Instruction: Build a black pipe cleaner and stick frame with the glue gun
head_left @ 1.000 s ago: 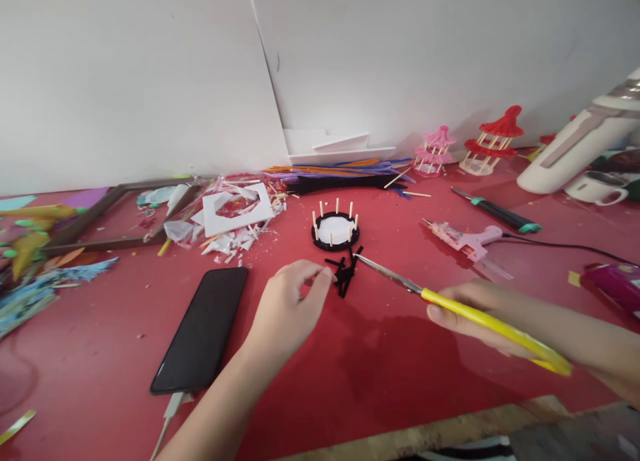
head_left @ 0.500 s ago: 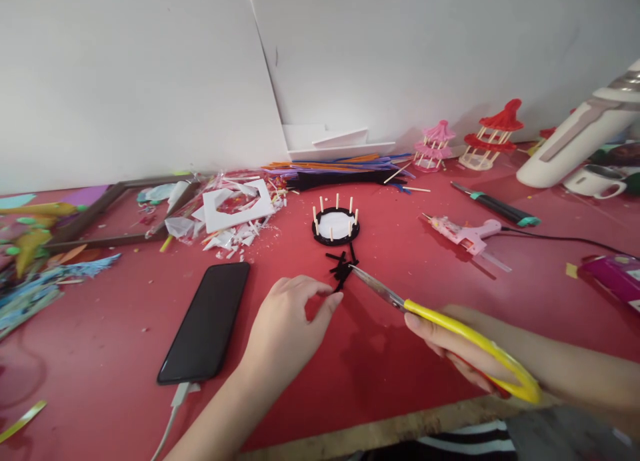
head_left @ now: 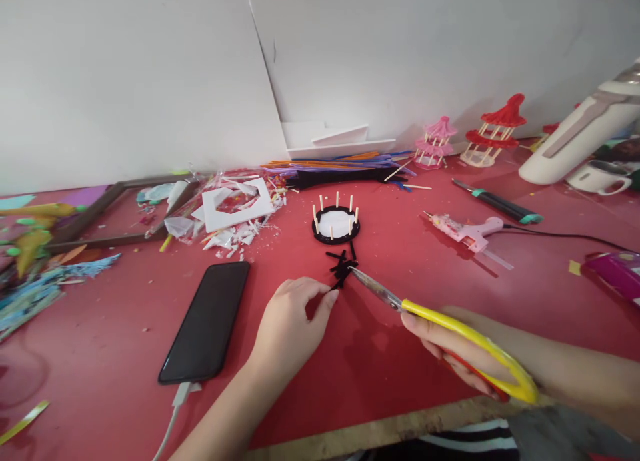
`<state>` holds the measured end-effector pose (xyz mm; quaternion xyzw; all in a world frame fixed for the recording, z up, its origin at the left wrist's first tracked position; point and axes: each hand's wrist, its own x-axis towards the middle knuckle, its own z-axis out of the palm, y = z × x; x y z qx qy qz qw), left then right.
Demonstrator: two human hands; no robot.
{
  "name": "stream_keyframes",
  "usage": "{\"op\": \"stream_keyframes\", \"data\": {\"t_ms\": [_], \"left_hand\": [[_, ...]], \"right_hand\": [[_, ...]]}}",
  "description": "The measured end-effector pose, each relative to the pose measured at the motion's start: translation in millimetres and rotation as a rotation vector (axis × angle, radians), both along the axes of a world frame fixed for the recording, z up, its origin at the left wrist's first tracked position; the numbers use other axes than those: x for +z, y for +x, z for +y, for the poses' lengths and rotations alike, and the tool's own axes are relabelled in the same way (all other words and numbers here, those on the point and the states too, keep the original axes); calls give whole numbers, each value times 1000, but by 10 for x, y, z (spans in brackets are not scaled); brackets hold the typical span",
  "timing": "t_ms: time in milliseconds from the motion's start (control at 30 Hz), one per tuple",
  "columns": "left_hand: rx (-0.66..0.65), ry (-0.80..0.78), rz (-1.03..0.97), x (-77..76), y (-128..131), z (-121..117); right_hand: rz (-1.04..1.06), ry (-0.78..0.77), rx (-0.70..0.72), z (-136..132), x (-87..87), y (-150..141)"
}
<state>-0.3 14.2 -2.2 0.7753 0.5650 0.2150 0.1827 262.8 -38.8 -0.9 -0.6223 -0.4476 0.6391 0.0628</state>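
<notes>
My right hand [head_left: 460, 351] is wrapped round a pair of scissors [head_left: 440, 324] with yellow and red handles. The narrow blades look nearly closed, and their tips reach a small pile of short black pipe cleaner pieces [head_left: 344, 269] on the red table. From the left, my left hand [head_left: 295, 321] pinches the end of a black pipe cleaner [head_left: 335, 287] between thumb and forefinger at the pile's near edge. Just behind the pile sits a round white base [head_left: 336, 225] rimmed in black, with several short wooden sticks standing upright around it.
A phone [head_left: 206, 321] on a white cable lies left of my left hand. Scraps and a cut white board [head_left: 237, 204] lie behind it. A pink glue gun [head_left: 465, 231], a soldering-iron-like tool [head_left: 500, 202], two small pagoda models [head_left: 434, 144] and a mug [head_left: 597, 178] are at right.
My left hand shifts very slightly left and down with the pipe cleaner end. The scissors move a touch left, their tips still at the black pile.
</notes>
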Motion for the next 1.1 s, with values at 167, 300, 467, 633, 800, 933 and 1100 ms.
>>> {"op": "stream_keyframes", "data": {"t_ms": [167, 300, 467, 633, 800, 933, 1100], "left_hand": [[33, 35, 17, -12, -16, 12], [50, 53, 36, -13, -13, 15], [63, 65, 64, -24, -12, 5], [64, 79, 86, -31, -5, -2], [67, 79, 93, -20, 12, -7], [70, 78, 93, -8, 28, -11], [64, 75, 90, -17, 29, -10]], "right_hand": [[-12, -72, -107, 3, 93, -84], [-7, -124, -86, -15, 118, -109], [-22, -121, -152, -51, 117, -134], [41, -165, -107, -35, 139, -169], [18, -182, -74, 10, 171, -221], [45, -152, -77, 8, 175, -229], [-12, -121, -32, 6, 174, -229]]}}
